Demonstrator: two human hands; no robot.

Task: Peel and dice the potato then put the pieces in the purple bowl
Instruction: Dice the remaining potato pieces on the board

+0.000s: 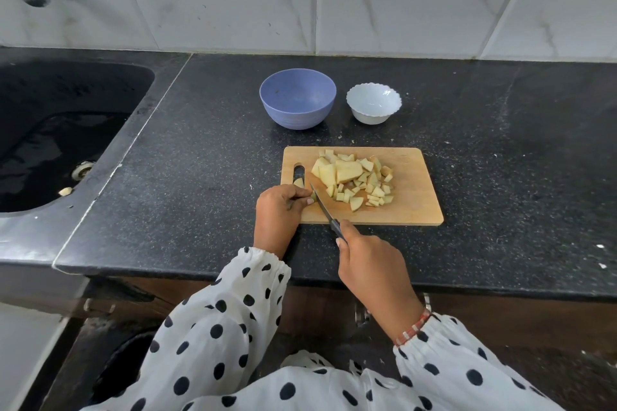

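Hands busy: right hand [370,264] grips knife [325,210]; left hand [278,210] pinches potato piece [311,201] on cutting board [414,187].

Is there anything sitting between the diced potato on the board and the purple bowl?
Nothing visible. Bare countertop separates the cutting board holding the potato pieces from the purple bowl. The white bowl stands to the right, off the path.

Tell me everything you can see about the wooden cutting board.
The rectangular light wooden cutting board lies flat on the black speckled counter, in front of both bowls. It has rounded corners and a slot handle at its left end. Pale diced potato pieces are piled on its left half. The left hand rests on its near left corner, where the knife blade touches it.
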